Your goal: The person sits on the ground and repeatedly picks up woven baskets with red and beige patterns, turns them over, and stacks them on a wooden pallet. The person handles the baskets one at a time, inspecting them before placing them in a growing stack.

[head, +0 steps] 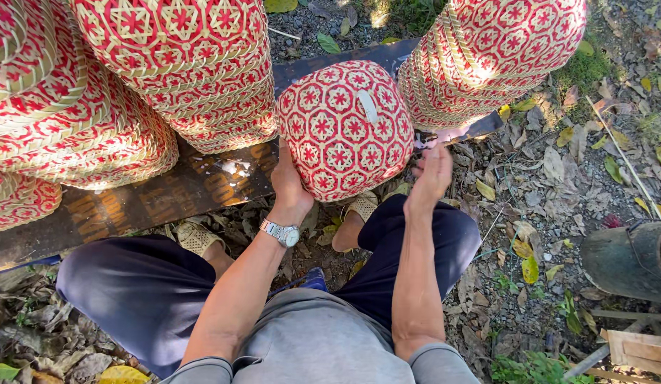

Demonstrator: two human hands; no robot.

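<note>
The basket (345,128), a rounded red-and-cream weave with star patterns, sits tilted between the knees, over a dark board (167,192). The left hand (288,181) cups its side; the right hand (431,174) hovers open just beside it. Seemingly mid-inspection or turning; next needs both palms steadying. Stacked baskets (202,71) stand beyond.

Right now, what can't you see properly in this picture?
- Head view: the left hand's fingers are hidden behind the red and white woven basket it holds.
- The basket's underside faces away.
- The basket stacks are cut off by the top and left edges.
- The dark drum is cut off at the right edge.
- The right hand's grip is unclear; it is beside the basket.
</note>
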